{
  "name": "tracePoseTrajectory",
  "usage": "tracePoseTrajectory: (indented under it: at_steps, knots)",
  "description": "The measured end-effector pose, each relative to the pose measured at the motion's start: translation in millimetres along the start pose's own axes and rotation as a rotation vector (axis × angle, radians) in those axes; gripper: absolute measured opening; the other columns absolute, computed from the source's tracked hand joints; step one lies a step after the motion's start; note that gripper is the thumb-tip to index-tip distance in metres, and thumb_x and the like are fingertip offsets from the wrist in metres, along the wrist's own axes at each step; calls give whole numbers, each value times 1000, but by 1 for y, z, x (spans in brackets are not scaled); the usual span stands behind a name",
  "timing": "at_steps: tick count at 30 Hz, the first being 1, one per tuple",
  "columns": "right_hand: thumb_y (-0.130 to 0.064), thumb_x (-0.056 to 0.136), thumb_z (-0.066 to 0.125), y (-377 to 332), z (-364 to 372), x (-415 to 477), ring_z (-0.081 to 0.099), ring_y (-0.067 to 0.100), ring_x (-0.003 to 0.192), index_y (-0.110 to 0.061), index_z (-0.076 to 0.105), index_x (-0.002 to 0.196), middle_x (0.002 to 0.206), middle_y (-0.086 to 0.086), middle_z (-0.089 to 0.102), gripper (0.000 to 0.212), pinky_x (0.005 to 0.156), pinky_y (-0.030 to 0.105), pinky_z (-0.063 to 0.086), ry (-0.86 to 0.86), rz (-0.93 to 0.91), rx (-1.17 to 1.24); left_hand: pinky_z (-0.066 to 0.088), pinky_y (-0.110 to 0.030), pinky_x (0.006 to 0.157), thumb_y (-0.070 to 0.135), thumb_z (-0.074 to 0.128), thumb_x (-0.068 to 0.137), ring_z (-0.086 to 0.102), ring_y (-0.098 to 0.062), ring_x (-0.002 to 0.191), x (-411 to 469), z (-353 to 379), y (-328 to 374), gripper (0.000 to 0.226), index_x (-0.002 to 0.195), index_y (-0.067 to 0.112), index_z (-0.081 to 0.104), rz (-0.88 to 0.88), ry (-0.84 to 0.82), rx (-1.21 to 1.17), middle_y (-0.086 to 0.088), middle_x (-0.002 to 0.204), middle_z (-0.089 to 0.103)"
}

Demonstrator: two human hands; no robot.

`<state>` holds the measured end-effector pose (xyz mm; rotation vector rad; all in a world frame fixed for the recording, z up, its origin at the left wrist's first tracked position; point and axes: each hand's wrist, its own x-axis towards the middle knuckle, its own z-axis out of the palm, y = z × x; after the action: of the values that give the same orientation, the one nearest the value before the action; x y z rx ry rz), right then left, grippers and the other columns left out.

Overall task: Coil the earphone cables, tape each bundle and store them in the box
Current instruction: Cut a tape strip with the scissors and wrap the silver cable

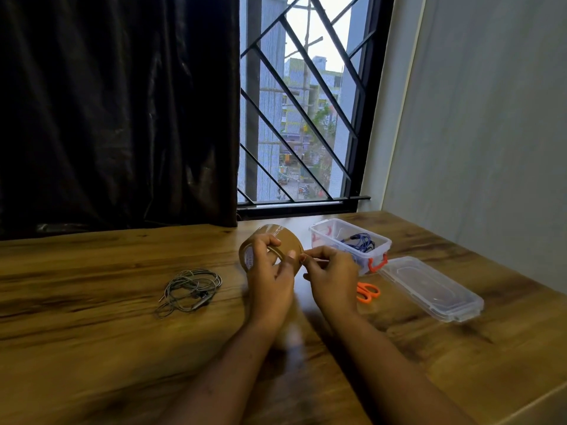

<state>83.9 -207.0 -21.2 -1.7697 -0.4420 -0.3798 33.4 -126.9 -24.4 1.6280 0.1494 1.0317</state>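
A person's left hand point(270, 273) grips a roll of brown packing tape point(277, 236) above a wooden table point(92, 332), fingers curled through the core and thumb pressed on the outer face. The right hand point(331, 276), just beside it, pinches thumb and forefinger together at the roll's right edge; whether a loose end of tape lies between them cannot be told. A loosely coiled grey earphone cable point(191, 289) lies untaped on the table, to the left of the hands and well apart from them. A blue earphone cable point(360, 240) sits inside the open clear plastic box point(317, 237) at far right, which has an orange latch point(376, 264). The box's clear lid point(429, 286) lies flat to its right. Orange-handled scissors point(368, 292) rest near the right wrist. A dark curtain point(116, 108) and a barred window point(300, 102) stand behind the table.
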Motion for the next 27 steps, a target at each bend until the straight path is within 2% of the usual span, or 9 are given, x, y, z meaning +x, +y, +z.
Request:
tracePoseTrajectory:
  at_steps: [3, 5, 7, 11, 15, 18, 22, 25, 27]
  knots:
    - [-3, 88, 57, 1, 3, 1, 63, 14, 73, -16, 60, 79, 80, 5, 67, 16, 65, 23, 54, 18, -22, -108, 53, -30, 81, 9, 63, 87, 59, -14, 97, -1, 3, 1, 25, 97, 25, 47, 31, -4, 25, 15, 98, 51]
    - [-3, 90, 53, 1, 4, 2, 57, 13, 74, -15, 55, 82, 82, 4, 63, 15, 58, 8, 39, 20, -40, -207, 50, -20, 78, 9, 63, 87, 57, -10, 90, -2, 5, 2, 23, 99, 19, 47, 54, 6, 77, 19, 94, 49]
    - [-3, 92, 50, -1, 4, 3, 51, 9, 69, -14, 53, 82, 78, 2, 58, 15, 55, 8, 35, 27, -65, -225, 42, -7, 70, 9, 63, 87, 54, -3, 83, -3, 5, 3, 23, 99, 20, 46, 73, 31, 105, 20, 92, 47]
    - [-1, 93, 47, -4, 1, 5, 44, 1, 63, -14, 49, 81, 70, -3, 50, 18, 58, 7, 36, 53, -118, -219, 39, -3, 64, 12, 61, 89, 51, 11, 82, -2, 6, 5, 24, 100, 24, 43, 89, 41, 140, 23, 94, 44]
    - [2, 92, 47, -4, -7, 9, 45, 2, 62, -16, 48, 78, 64, -6, 49, 23, 56, 10, 37, 61, -132, -208, 49, -20, 69, 14, 59, 90, 57, -1, 84, -1, 6, 9, 28, 101, 31, 40, 69, 8, 118, 7, 102, 55]
    - [2, 92, 48, -4, -12, 10, 54, 14, 68, -15, 51, 80, 70, 3, 59, 22, 59, 17, 42, 38, -136, -170, 54, -32, 78, 11, 57, 90, 60, -6, 91, 3, 1, 7, 28, 105, 30, 43, 39, -47, 71, 7, 108, 56]
    - [1, 93, 47, -4, -20, 13, 63, 27, 76, -17, 56, 80, 76, 11, 65, 23, 71, 44, 55, -23, -87, -84, 55, -37, 74, 7, 55, 92, 62, -5, 86, 7, -3, 12, 26, 104, 29, 46, -89, -107, -112, 10, 97, 59]
    - [0, 92, 49, -4, -25, 15, 64, 31, 78, -21, 57, 79, 78, 13, 66, 27, 75, 50, 55, -76, -74, -45, 55, -41, 73, 6, 50, 94, 64, -20, 93, 9, -5, 13, 27, 99, 33, 47, -222, -128, -255, -7, 104, 63]
    - [-1, 92, 50, -7, -28, 15, 62, 30, 75, -18, 59, 81, 75, 12, 65, 22, 73, 48, 54, -110, -113, -54, 55, -42, 75, 5, 46, 96, 65, -24, 92, 10, -6, 12, 26, 102, 30, 47, -302, -126, -363, -9, 101, 64]
